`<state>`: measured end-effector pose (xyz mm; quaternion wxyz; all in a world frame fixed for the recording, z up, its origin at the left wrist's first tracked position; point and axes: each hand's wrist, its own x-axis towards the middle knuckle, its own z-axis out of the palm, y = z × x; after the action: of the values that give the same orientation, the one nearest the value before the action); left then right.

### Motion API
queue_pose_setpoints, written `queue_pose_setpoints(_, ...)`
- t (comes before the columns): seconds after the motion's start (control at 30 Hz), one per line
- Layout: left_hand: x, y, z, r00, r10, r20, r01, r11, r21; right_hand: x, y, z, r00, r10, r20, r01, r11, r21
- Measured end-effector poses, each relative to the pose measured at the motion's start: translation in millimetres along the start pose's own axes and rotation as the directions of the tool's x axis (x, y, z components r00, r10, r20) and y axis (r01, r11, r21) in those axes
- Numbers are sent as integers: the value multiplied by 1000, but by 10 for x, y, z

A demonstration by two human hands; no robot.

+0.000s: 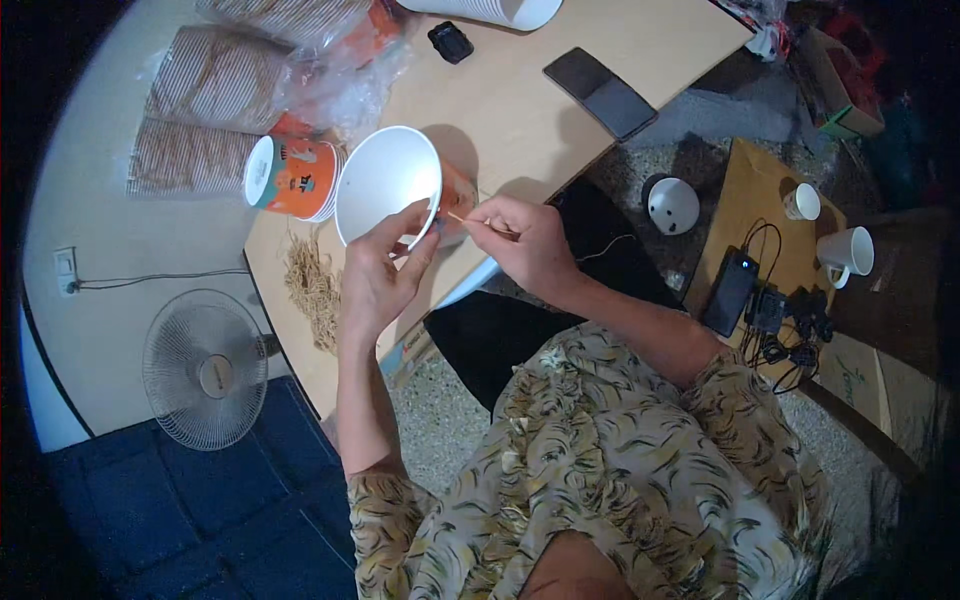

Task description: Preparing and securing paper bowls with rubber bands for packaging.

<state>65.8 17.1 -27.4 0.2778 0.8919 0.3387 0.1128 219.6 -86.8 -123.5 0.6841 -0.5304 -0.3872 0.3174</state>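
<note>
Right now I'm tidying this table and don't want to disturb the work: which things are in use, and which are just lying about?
In use:
left hand holding the white paper bowl
right hand pinching a thin tan stick

Lying about:
orange-printed cup stack
pile of tan fibres
flat black phone
white floor fan

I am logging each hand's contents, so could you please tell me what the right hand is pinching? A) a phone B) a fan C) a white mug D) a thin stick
D: the right hand pinches a thin stick pointing at the paper cup held by the left hand.
</note>
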Motion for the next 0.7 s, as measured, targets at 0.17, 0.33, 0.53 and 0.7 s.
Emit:
queue_pose_setpoints(0.17,26,9,35,1000,4,-26,-6,999,-51,63,103,63,999,28,39,-29,999,30)
queue_pose_setpoints(0.33,31,29,-16,999,9,34,-8,999,-36,82,119,92,999,14,47,-15,1000,19)
queue_pose_setpoints(0.53,105,-76,-37,999,-2,51,9,992,-130,128,88,100,1000,18,19,-18,1000,-8)
queue_pose_setpoints(0.7,275,-51,-85,997,-8,74,17,993,-119,191,162,124,999,-6,33,7,999,-44)
